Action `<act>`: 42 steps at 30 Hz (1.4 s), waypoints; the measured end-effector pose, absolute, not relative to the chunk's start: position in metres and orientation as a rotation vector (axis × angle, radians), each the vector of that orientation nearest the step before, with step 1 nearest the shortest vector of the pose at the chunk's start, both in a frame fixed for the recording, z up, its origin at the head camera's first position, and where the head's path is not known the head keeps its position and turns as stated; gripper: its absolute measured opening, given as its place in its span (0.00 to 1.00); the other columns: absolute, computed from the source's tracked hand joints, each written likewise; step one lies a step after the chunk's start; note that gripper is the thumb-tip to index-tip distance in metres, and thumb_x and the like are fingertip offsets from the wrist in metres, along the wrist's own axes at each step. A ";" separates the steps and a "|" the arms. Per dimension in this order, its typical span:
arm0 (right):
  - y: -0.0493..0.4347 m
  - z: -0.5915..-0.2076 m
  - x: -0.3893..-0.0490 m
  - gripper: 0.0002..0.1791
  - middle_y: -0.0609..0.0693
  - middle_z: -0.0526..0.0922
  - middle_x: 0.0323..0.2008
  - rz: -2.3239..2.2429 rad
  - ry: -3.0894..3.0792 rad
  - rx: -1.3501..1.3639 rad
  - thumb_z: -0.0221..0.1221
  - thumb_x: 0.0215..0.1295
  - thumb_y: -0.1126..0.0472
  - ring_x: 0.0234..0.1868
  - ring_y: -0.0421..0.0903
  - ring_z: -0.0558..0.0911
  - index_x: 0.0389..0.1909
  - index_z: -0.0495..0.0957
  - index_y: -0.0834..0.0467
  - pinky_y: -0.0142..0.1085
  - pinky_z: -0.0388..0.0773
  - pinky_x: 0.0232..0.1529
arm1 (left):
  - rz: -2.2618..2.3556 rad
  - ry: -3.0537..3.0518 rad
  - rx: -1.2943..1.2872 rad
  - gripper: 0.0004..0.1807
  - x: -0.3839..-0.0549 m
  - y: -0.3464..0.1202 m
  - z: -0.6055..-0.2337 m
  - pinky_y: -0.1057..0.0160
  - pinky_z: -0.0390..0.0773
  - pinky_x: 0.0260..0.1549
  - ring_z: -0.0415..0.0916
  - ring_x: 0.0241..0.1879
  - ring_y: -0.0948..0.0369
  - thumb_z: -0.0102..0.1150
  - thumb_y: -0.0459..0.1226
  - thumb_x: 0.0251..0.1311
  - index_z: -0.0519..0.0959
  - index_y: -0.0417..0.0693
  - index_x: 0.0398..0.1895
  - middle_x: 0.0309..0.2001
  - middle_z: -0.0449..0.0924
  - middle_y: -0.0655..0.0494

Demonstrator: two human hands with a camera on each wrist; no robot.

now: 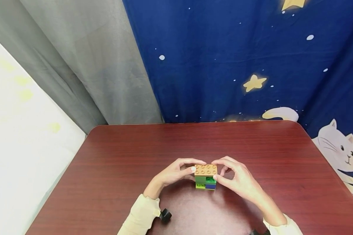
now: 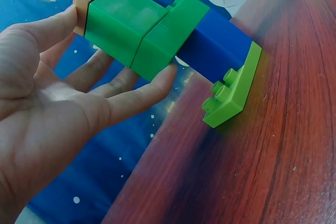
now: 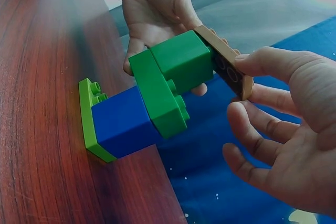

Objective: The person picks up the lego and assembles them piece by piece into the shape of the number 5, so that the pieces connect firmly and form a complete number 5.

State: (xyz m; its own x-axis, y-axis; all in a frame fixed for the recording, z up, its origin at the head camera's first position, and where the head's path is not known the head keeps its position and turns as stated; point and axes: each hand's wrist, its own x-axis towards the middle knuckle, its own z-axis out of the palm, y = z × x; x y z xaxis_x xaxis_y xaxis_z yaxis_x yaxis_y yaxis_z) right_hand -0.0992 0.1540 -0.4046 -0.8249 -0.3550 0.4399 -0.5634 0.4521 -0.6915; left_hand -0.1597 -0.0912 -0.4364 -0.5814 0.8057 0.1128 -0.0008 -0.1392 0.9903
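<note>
On the tabletop [image 1: 120, 169], a stack [image 1: 205, 176] of toy bricks is stood upright at about 5 o'clock from the centre of the head view, with a hand placed on either side of it. The base is formed by a lime plate [image 2: 236, 93], some of whose studs are left bare towards 9 o'clock in the head view; on its 3 o'clock part a blue brick [image 3: 126, 121] is set. Across the blue brick a flatter green brick [image 2: 173, 35] is laid, overhanging towards 9 o'clock, and on that overhanging side a taller green block [image 2: 118, 19] is carried, so that studs of the flatter one are exposed at 3 o'clock. The top is covered by a tan brick [image 1: 206, 170], studs up, reaching out past the green block towards 3 o'clock; whether it is pressed fully home cannot be told. The stack is held from 9 o'clock by the left hand [image 1: 172, 174], its grip narrowed to the bricks' width, with the thumb laid against the tan brick and a fingertip against the flatter green brick. From 3 o'clock the tan brick's overhanging end is pinched in the narrow grip of the right hand [image 1: 239, 181], whose lower fingers are bent clear of the bricks. Beyond the tabletop, a yellow star [image 1: 254, 83] is seen on a blue curtain [image 1: 211, 42] at 1 o'clock from the stack.
</note>
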 end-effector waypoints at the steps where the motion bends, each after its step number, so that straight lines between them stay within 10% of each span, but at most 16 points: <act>1: 0.154 -0.405 -0.099 0.20 0.36 0.76 0.34 1.307 -2.475 0.796 0.69 0.49 0.63 0.27 0.34 0.75 0.46 0.78 0.52 0.34 0.74 0.33 | 1.783 1.543 0.915 0.20 -0.160 -0.091 -0.437 0.46 0.76 0.41 0.75 0.47 0.53 0.46 0.33 0.68 0.68 0.35 0.61 0.55 0.72 0.43; 42: 0.149 -0.384 -0.092 0.20 0.46 0.78 0.29 1.312 -2.447 0.848 0.69 0.45 0.72 0.25 0.38 0.76 0.42 0.79 0.60 0.39 0.75 0.32 | 1.760 1.593 0.940 0.18 -0.159 -0.089 -0.434 0.48 0.77 0.40 0.76 0.46 0.54 0.45 0.31 0.68 0.70 0.35 0.59 0.53 0.74 0.44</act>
